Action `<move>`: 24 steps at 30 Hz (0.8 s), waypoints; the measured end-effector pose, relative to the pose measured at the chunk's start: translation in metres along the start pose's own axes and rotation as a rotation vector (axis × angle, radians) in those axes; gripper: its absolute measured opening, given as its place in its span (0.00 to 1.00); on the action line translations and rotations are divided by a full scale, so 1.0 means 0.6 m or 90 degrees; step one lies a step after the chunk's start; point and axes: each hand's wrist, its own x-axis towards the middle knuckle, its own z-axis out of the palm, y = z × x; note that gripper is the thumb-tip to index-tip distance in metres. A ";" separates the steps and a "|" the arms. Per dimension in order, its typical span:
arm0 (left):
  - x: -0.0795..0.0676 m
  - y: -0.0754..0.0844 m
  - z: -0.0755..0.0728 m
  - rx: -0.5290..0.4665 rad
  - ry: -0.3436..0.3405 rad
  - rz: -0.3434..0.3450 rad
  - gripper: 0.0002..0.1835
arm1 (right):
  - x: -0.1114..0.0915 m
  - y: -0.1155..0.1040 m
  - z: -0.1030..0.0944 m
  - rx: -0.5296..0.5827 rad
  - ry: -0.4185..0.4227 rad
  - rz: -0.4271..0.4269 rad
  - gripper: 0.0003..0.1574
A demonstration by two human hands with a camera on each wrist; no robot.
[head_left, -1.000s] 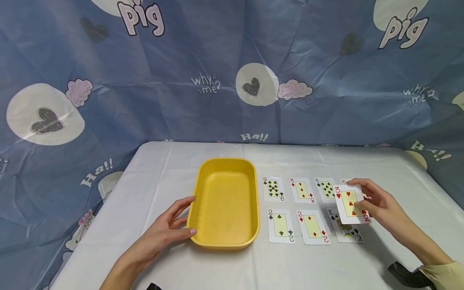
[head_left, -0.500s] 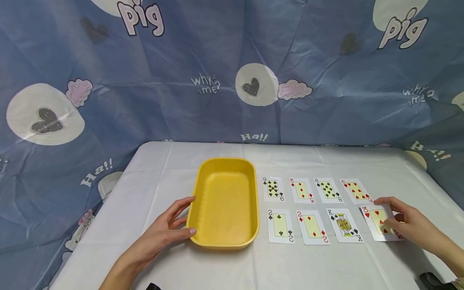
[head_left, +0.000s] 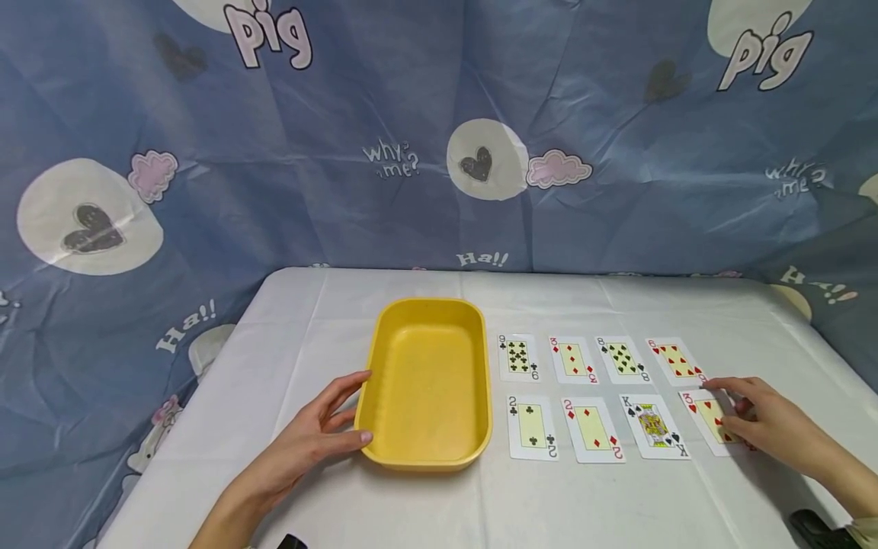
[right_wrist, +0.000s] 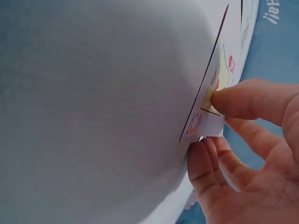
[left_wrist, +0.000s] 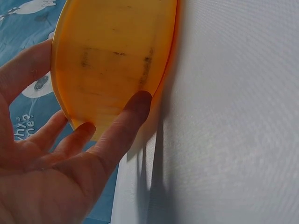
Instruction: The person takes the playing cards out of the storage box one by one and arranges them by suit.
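Note:
At the right end of the front row, the three of hearts playing card [head_left: 703, 415] lies face up on the white cloth. My right hand [head_left: 789, 427] is over its right side, pinching it with the thumb on the face and the fingers at the edge. The right wrist view shows the thumb [right_wrist: 233, 100] on the card and fingertips [right_wrist: 200, 161] just beyond its edge. My left hand [head_left: 309, 435] rests with spread fingers against the left side of a yellow rectangular tray [head_left: 428, 381]. In the left wrist view its fingertips touch the tray's outer wall [left_wrist: 114, 70].
Two rows of face-up cards fill the area right of the tray. At the back are the nine of clubs [head_left: 519, 357], three of diamonds [head_left: 573, 361], eight of spades [head_left: 622, 360] and six of hearts [head_left: 675, 361]. The king of spades [head_left: 654, 427] lies left of the three of hearts.
My right hand has carried the three of hearts rightward and down from above the king of spades onto the cloth, uncovering the six of hearts. The left hand and tray stay put.

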 end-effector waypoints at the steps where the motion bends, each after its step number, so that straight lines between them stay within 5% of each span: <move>1: 0.000 0.000 0.000 0.000 0.001 0.000 0.41 | 0.000 0.000 0.000 0.000 -0.002 0.004 0.30; 11: 0.000 0.000 0.001 -0.011 0.015 -0.010 0.41 | -0.001 -0.005 0.003 0.030 -0.013 0.010 0.31; 19: 0.002 -0.002 0.000 -0.012 0.005 -0.005 0.41 | -0.006 -0.007 -0.004 -0.010 0.117 -0.042 0.28; 24: 0.004 0.003 -0.007 -0.020 -0.019 0.023 0.36 | -0.003 -0.039 -0.008 0.006 0.181 -0.078 0.25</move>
